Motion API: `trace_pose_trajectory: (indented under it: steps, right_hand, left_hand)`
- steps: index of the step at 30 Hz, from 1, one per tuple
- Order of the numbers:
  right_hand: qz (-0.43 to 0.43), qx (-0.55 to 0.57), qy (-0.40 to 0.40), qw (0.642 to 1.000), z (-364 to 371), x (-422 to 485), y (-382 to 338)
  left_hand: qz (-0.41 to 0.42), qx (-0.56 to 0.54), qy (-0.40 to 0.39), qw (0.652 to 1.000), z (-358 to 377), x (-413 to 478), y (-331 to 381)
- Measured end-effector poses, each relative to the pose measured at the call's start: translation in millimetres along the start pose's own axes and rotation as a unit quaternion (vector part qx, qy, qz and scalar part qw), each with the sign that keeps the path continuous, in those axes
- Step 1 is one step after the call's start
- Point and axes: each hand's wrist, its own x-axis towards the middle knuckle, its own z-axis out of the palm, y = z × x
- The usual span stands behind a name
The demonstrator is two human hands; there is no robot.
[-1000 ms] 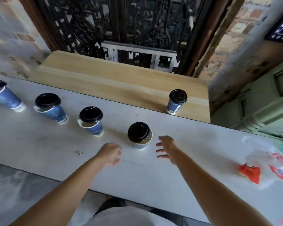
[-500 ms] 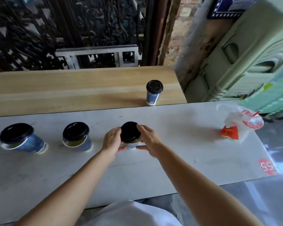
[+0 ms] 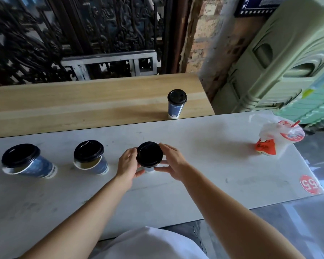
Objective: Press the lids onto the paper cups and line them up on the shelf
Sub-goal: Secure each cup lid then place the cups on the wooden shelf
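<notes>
The centre cup (image 3: 149, 168) stands upright on the white table (image 3: 204, 171), almost wholly hidden under its black lid (image 3: 149, 154). Only a pale strip of its wall shows below the lid, and the lid hides what is inside. The left hand (image 3: 128, 163) curls round it from the left and the right hand (image 3: 173, 161) from the right. Both thumbs meet the cup wall on the near side, just under the lid, and the right fingers (image 3: 164, 146) lie against the lid's far rim. Both hands grip the cup.

Left of the centre cup, a second cup (image 3: 94, 163), blue and lidded in black, stands on the same table. A band of its rim shows under the lid's near edge. Further left is a third cup (image 3: 32, 166) of the same kind, also lidded. The contents of both are hidden.

Beyond the centre cup and a little to its right, the shelf cup (image 3: 176, 107) stands upright and capped near the right end of the wooden shelf (image 3: 82, 101).

Well to the right of the centre cup lies a translucent plastic bag (image 3: 278, 136) with red print and an orange-red packet (image 3: 265, 148) at its near side. Nearer than the bag, a round red sticker (image 3: 309, 184) marks the table's corner. Far behind the centre cup stands a black ornate iron gate (image 3: 82, 34), with pale green moulded plastic furniture (image 3: 288, 62) to the right of it.
</notes>
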Motion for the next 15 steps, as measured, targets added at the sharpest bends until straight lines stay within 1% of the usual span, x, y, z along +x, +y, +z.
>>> trace_pose_trajectory:
  steps: [5, 8, 11, 15]
  right_hand:
    - [-0.014, 0.049, -0.012, 0.999, -9.2, 1.2, 9.1]
    - [-0.034, 0.027, 0.004, 0.999, -4.0, 4.4, 12.3]
    - [-0.054, -0.021, 0.033, 0.998, 4.3, 10.1, 12.2]
    - [-0.068, -0.037, 0.046, 0.996, 4.7, 16.4, 15.5]
  left_hand:
    - [0.007, -0.012, -0.017, 1.000, 1.6, 2.5, -3.3]
    - [0.031, 0.012, -0.013, 0.999, 0.2, 5.5, -6.9]
    - [0.075, 0.051, -0.001, 0.996, -1.3, 9.5, -8.2]
    - [0.109, 0.080, -0.019, 0.991, -1.2, 13.9, -10.5]
